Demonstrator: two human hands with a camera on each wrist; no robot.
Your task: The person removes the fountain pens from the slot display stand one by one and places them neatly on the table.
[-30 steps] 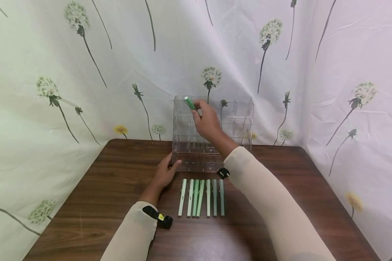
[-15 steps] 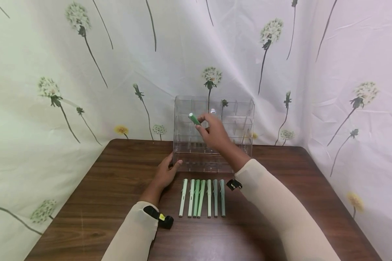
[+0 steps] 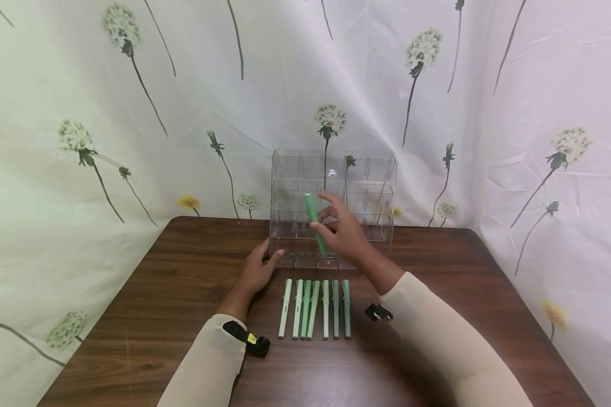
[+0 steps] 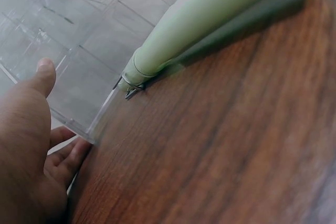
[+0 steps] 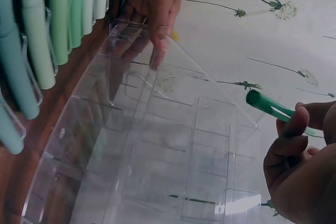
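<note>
In the head view my right hand (image 3: pixel 345 229) pinches a green pen (image 3: pixel 312 209) between thumb and fingers, tilted, in front of a clear, compartmented display organizer (image 3: pixel 282 223). The right wrist view shows the end of that green pen (image 5: pixel 265 103) sticking out past the fingertips. My left hand (image 3: pixel 258 268) grips the organizer's lower left side, thumb at the front and fingers around the edge. Seen from the left wrist, its thumb (image 4: pixel 44 77) lies along the clear wall. Several capped pens (image 3: pixel 326 310) lie in a row before the organizer, running from pale green to grey-teal.
The organizer stands on a dark wooden table (image 3: pixel 183 294) near its back edge. Behind it hangs a white curtain (image 3: pixel 265 68) with dandelion prints, which also runs along both sides. A dark strap with a small device (image 3: pixel 254 343) sits on the left wrist.
My right hand has come down and toward me from the organizer's upper tier, with the green pen turning more upright in its fingers. The left hand stays at the organizer's side.
</note>
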